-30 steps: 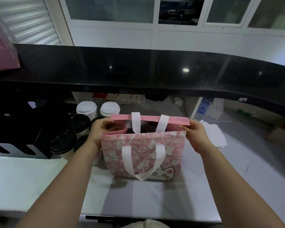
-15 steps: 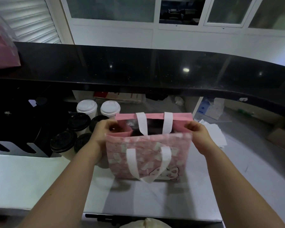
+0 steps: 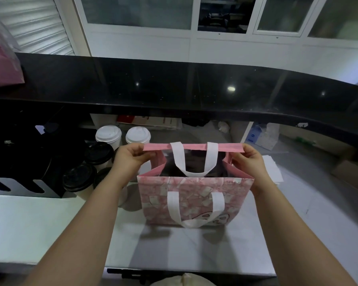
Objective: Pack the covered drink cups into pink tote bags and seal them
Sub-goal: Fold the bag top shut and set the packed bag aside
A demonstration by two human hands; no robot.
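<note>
Tote bag (image 3: 194,195) mouth stretched, likely for sealing
Fingers of the left hand (image 3: 130,156) and right hand (image 3: 247,162) pinch its rear rim (image 3: 194,146) taut.

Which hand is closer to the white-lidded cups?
Left. The left hand pinches the tote bag right beside the white-lidded cups; the right hand pinches its opposite end.

A glossy black raised counter (image 3: 194,89) curves across the room above the white tabletop (image 3: 39,223). A black slotted rack (image 3: 25,182) stands at the tabletop's left end. Under the counter lie a flat red-and-white box (image 3: 153,120) and a blue-and-white tissue pack (image 3: 262,135), with a stack of white paper (image 3: 275,170) nearby. Behind are a roller shutter (image 3: 35,23) and windows (image 3: 139,11)
</note>
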